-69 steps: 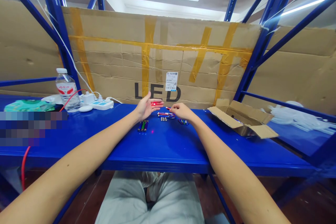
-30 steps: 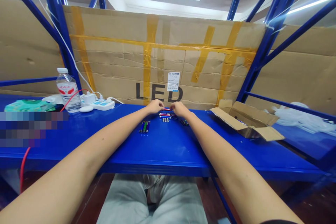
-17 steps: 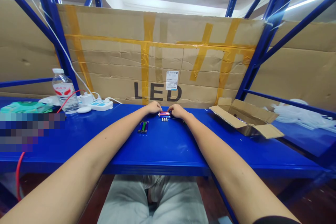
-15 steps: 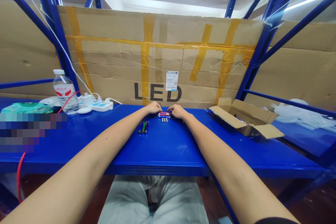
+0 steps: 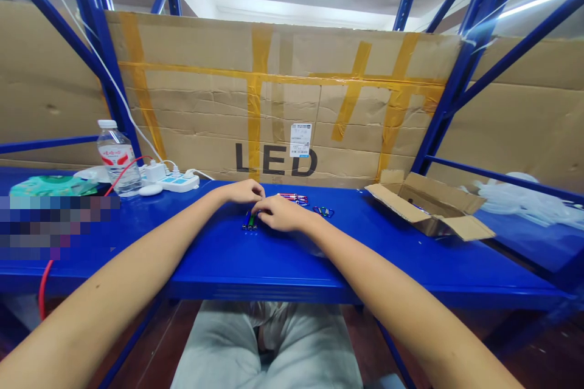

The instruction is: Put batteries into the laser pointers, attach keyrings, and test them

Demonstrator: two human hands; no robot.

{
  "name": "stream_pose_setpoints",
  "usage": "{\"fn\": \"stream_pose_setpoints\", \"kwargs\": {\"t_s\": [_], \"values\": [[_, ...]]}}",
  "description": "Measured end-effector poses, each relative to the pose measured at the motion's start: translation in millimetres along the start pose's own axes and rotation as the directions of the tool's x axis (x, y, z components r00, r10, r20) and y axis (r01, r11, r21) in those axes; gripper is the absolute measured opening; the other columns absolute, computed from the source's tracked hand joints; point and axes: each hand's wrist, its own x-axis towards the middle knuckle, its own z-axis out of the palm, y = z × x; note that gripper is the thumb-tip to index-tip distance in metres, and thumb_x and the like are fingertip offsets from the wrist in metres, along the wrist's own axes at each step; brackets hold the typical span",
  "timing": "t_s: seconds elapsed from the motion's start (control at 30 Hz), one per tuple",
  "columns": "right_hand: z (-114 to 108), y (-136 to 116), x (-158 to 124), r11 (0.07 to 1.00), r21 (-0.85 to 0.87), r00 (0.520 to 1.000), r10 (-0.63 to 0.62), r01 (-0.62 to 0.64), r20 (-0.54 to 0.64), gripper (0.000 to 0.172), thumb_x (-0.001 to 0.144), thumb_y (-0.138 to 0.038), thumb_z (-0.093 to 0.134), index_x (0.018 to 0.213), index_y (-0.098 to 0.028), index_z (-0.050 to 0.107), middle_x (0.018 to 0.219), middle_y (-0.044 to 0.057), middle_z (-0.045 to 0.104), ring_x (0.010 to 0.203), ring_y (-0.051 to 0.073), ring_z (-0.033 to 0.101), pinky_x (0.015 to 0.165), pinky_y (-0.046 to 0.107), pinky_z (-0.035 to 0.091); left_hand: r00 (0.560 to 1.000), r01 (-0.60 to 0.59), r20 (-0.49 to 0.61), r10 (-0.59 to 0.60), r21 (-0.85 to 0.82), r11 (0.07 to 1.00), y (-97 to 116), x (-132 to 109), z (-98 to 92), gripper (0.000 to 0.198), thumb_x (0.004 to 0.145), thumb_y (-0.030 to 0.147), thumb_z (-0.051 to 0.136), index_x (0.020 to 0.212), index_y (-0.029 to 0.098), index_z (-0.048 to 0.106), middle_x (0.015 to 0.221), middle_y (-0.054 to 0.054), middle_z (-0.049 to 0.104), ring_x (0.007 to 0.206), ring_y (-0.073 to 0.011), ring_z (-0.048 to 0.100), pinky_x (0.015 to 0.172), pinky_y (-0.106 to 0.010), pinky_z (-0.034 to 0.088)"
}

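My left hand (image 5: 246,191) is above the top ends of a small group of slim blue and green metal tubes (image 5: 250,220) that lie side by side, with silver lower ends. Its fingers are curled down, and their tips are partly hidden. My right hand (image 5: 280,213) reaches across from the right to the same tubes, fingers bent with the thumb below them. Whatever its fingertips hold is hidden. Behind the right hand, a row of red tubes (image 5: 294,197) lies crosswise on the table. Right of them are small blue and green carabiner-like loops (image 5: 323,211).
An open cardboard box (image 5: 429,206) stands at the right of the blue table (image 5: 274,267). On the left are a water bottle (image 5: 119,158), a white power strip (image 5: 176,180) with cables, and a green packet (image 5: 53,185). A large cardboard panel (image 5: 205,103) backs the table.
Both hands have moved left and nearer, from the red tubes to the blue and green ones. The loops at the right now show; the small silver pieces are hidden by the right hand.
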Motion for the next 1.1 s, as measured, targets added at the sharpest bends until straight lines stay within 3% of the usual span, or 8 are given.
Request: {"fn": "stream_pose_setpoints", "kwargs": {"t_s": [0.27,0.4,0.57,0.67,0.77,0.87,0.97,1.1], "values": [[-10,-4,-8,0.995,-0.022,0.988,0.102,-0.1,0.116,0.008,0.085,-0.021,0.062,0.089,-0.017,0.068,0.081,0.004,0.069,0.07,0.014,0.06,0.063,0.024,0.038,0.998,0.024,0.063,-0.028,0.054,0.998,0,-1,6.5,0.021,0.067,0.03,0.065,0.081,0.016,0.072,0.079,-0.002,0.071,0.074,-0.0154,0.06,0.069,-0.025,0.043],[-30,3,-18,0.963,0.01,0.934,0.258,-0.269,0.248,0.012,0.073,-0.013,0.067,0.084,-0.018,0.064,0.078,0.001,0.068,0.066,0.013,0.059,0.058,0.022,0.038,0.997,0.045,0.067,-0.046,0.017,0.999,3,-2,7.8,0.022,0.069,0.034,0.07,0.08,0.015,0.071,0.08,-0.004,0.072,0.072,-0.0156,0.06,0.068,-0.026,0.043],[-63,42,-46,0.889,0.198,0.911,0.405,-0.413,0.078,0.028,0.07,-0.014,0.065,0.098,-0.015,0.066,0.086,0.004,0.071,0.071,0.014,0.061,0.062,0.023,0.044,0.997,0.041,0.069,-0.043,0.043,0.998,13,-1,13.1,0.03,0.069,0.043,0.075,0.079,0.015,0.072,0.077,-0.005,0.071,0.069,-0.0153,0.058,0.066,-0.027,0.041],[-72,64,-69,0.858,0.285,0.894,0.448,-0.427,-0.01,0.023,0.071,-0.015,0.063,0.094,-0.014,0.069,0.086,0.005,0.072,0.075,0.016,0.063,0.067,0.025,0.047,0.997,0.012,0.075,-0.016,0.052,0.999,22,2,20.6,0.03,0.071,0.045,0.074,0.078,0.016,0.074,0.077,-0.005,0.072,0.071,-0.0161,0.059,0.067,-0.027,0.041],[-70,72,-82,0.829,0.336,0.875,0.483,-0.447,-0.029,0.018,0.071,-0.016,0.063,0.088,-0.014,0.069,0.076,0.004,0.07,0.068,0.016,0.061,0.063,0.027,0.047,0.996,-0.058,-0.068,0.064,0.089,0.994,29,10,29.3,0.026,0.074,0.043,0.071,0.077,0.018,0.075,0.083,-0.005,0.073,0.078,-0.0174,0.061,0.072,-0.026,0.042],[-61,70,-82,0.835,0.376,0.877,0.469,-0.402,-0.105,0.015,0.072,-0.015,0.062,0.086,-0.015,0.067,0.074,0.003,0.068,0.067,0.015,0.059,0.062,0.026,0.046,0.961,-0.122,-0.225,0.158,0.167,0.978,32,19,36.7,0.018,0.079,0.034,0.065,0.08,0.02,0.076,0.093,-0.006,0.073,0.087,-0.0191,0.062,0.08,-0.026,0.043],[-53,66,-75,0.849,0.384,0.876,0.451,-0.362,-0.17,0.014,0.071,-0.014,0.061,0.085,-0.015,0.065,0.072,0.001,0.065,0.064,0.013,0.057,0.06,0.025,0.044,0.953,-0.131,-0.234,0.193,0.257,0.957,34,26,42.3,0.017,0.079,0.027,0.063,0.084,0.02,0.077,0.094,-0.007,0.074,0.088,-0.0203,0.063,0.082,-0.027,0.043],[-48,64,-71,0.836,0.418,0.884,0.446,-0.355,-0.142,0.017,0.072,-0.014,0.059,0.088,-0.015,0.064,0.068,-0.001,0.062,0.058,0.012,0.055,0.054,0.023,0.042,0.964,-0.096,-0.205,0.168,0.32,0.943,37,31,47.2,0.019,0.078,0.026,0.063,0.088,0.02,0.077,0.092,-0.007,0.074,0.084,-0.0206,0.063,0.074,-0.027,0.042]]}}
